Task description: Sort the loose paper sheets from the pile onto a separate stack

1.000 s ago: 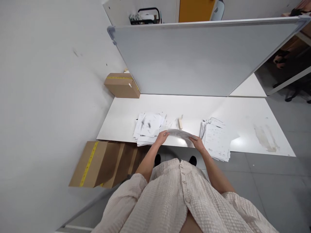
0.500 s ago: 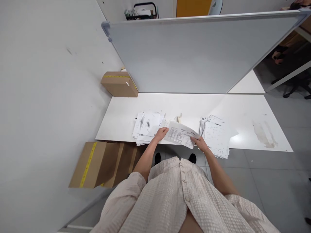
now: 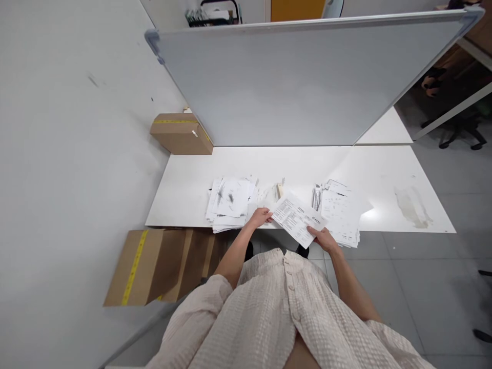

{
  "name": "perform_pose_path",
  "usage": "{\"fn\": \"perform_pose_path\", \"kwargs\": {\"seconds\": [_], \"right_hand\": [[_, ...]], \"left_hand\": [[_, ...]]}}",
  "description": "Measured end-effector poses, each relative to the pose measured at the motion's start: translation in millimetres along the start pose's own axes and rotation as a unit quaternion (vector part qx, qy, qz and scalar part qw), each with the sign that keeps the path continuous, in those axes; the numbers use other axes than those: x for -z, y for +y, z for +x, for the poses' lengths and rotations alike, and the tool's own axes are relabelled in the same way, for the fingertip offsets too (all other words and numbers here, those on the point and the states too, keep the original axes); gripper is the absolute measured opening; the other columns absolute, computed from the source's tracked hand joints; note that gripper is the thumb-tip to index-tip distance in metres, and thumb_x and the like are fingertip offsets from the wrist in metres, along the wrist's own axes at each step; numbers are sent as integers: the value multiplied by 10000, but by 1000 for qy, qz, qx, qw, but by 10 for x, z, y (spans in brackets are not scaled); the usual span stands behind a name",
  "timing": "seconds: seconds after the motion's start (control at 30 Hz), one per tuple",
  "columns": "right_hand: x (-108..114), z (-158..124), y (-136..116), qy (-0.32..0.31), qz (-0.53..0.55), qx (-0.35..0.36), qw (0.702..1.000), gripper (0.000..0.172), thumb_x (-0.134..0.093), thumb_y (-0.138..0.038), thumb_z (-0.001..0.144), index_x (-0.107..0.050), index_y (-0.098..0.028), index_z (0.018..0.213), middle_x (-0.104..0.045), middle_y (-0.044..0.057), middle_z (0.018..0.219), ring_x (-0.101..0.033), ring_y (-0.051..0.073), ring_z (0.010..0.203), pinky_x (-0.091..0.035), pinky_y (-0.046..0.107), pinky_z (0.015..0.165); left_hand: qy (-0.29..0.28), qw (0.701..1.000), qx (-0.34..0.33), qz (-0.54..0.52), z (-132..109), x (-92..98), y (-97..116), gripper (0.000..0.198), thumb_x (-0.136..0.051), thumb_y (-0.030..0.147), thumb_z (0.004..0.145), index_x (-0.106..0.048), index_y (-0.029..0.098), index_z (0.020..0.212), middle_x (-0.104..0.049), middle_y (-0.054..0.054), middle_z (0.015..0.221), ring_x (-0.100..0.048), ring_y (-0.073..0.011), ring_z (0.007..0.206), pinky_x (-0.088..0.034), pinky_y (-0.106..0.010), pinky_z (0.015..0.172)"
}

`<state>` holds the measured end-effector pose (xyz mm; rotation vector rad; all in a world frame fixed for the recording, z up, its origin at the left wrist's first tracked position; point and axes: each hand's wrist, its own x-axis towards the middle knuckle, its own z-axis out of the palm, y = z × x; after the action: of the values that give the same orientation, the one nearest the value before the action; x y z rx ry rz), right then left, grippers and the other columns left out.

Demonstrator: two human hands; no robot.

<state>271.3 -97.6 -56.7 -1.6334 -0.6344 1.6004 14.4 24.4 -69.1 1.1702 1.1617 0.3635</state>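
Note:
A printed sheet of paper [image 3: 298,218] is held tilted above the front edge of the white table. My right hand [image 3: 323,239] pinches its lower right side, thumb on top. At the sheet's left corner, the fingers of my left hand [image 3: 262,217] are closed on the edge. To the left lies a stack of papers [image 3: 232,200] whose top sheet has dark scribbles. Another paper stack [image 3: 340,212], with printed sheets, lies to the right and overhangs the table's front edge. A small cream-coloured block [image 3: 279,190] sits just behind the held sheet.
A whiteboard [image 3: 284,87] stands along the back of the white table [image 3: 184,189]. One cardboard box [image 3: 182,136] sits at the table's back left corner. Below on the left are open cardboard boxes [image 3: 134,266] beside the wall. A brownish stain [image 3: 411,205] marks the right end.
The sheet has turned clockwise and shifted slightly right, its lower edge now nearer my body. Both hands have moved a little right and toward me. The camera view has shifted slightly.

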Motion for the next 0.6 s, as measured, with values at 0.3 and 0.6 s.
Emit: {"fn": "perform_pose_path", "kwargs": {"seconds": [0.3,0.6], "right_hand": [[178,-61,333,135,-18,-42,990,230,-619,-388,635,-566,-211,771,-646,70,697,-562,187,498,-412,292,349],[-105,122,281,185,73,-67,978,215,-626,-343,618,-547,-239,789,-652,93,865,-600,204,590,-422,274,341]], "left_hand": [[45,995,24,87,222,-345,-71,265,-519,319,745,-599,128,910,-647,-60,722,-563,-108,524,-454,-260,601],[106,946,-91,293,250,-258,68,376,-419,217,795,-511,183,1158,-637,-92,869,-569,-232,851,-402,-334,768]]}}
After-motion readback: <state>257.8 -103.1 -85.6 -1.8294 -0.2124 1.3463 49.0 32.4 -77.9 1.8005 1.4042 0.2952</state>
